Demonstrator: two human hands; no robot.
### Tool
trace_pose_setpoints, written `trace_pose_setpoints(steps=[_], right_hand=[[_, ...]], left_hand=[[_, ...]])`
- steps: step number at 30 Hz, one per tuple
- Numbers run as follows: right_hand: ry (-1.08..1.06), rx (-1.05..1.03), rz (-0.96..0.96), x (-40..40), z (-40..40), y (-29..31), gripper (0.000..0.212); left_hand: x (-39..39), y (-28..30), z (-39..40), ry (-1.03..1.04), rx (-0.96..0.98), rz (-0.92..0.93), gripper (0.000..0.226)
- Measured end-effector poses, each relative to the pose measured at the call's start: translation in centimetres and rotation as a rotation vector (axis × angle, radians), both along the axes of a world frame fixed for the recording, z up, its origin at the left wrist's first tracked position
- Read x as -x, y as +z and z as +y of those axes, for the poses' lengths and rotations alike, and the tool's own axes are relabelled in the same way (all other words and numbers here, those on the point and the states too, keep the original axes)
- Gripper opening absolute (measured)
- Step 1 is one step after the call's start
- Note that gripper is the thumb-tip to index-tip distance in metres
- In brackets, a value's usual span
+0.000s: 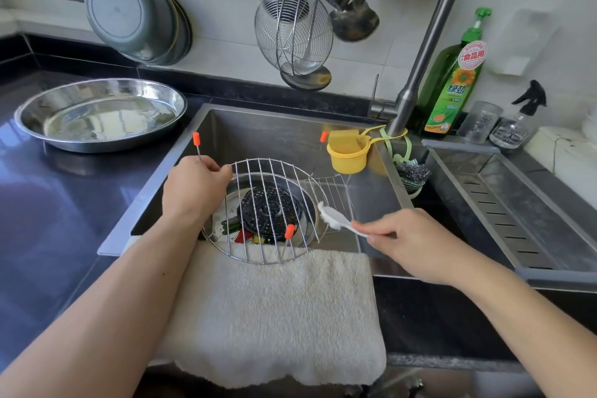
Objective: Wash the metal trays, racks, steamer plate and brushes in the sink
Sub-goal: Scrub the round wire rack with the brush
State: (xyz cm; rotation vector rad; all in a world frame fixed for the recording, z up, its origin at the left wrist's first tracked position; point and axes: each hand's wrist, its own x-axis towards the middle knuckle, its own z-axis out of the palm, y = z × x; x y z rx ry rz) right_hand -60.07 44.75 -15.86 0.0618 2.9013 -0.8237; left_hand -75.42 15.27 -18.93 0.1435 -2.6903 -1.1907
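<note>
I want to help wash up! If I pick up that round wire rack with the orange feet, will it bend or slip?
The round wire rack probably stays stiff: the left hand grips only its rim, yet it does not sag. It is likely light, being mostly gaps. It may be slippery, since suds show in the sink below.

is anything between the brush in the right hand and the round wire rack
Nothing visible. The white brush held by the right hand has its bristles at the right rim of the round wire rack, which the left hand grips.
</note>
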Motion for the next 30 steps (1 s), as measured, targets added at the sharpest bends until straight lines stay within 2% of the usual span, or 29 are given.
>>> trace_pose_setpoints(steps=[3, 5, 6, 10, 12, 17, 24, 30], right_hand=[[-0.012, 0.027, -0.007, -0.3, 0.4, 0.4, 0.045], [-0.037, 0.051, 0.048, 0.4, 0.1, 0.3, 0.041], [-0.046, 0.056, 0.069, 0.9, -0.3, 0.2, 0.041], [-0.002, 0.068, 0.108, 3.2, -1.8, -0.2, 0.041], [-0.01, 0.072, 0.137, 4.4, -2.1, 0.1, 0.038], [-0.069, 0.047, 0.225, 7.0, -3.2, 0.9, 0.035], [-0.036, 0.011, 0.182, 4.1, -3.4, 0.2, 0.041], [-0.098, -0.088, 0.388, 5.9, -5.1, 0.1, 0.04]], left_hand=[[0.2, -0.1, 0.1, -0.011, -0.023, -0.006, 0.024], [0.5, -0.2, -0.1, 0.003, -0.124, -0.045, 0.028], [0.7, -0.2, -0.4, 0.038, -0.254, -0.082, 0.029], [1.1, 0.4, -1.6, 0.069, -1.058, -0.225, 0.031], [1.3, 0.5, -1.8, 0.018, -1.232, -0.249, 0.033], [1.0, 1.0, -2.1, -0.01, -1.401, -0.206, 0.037], [1.0, 1.1, -1.9, -0.079, -1.381, -0.248, 0.034], [0.5, 1.5, -1.7, -0.041, -1.432, -0.182, 0.024]])
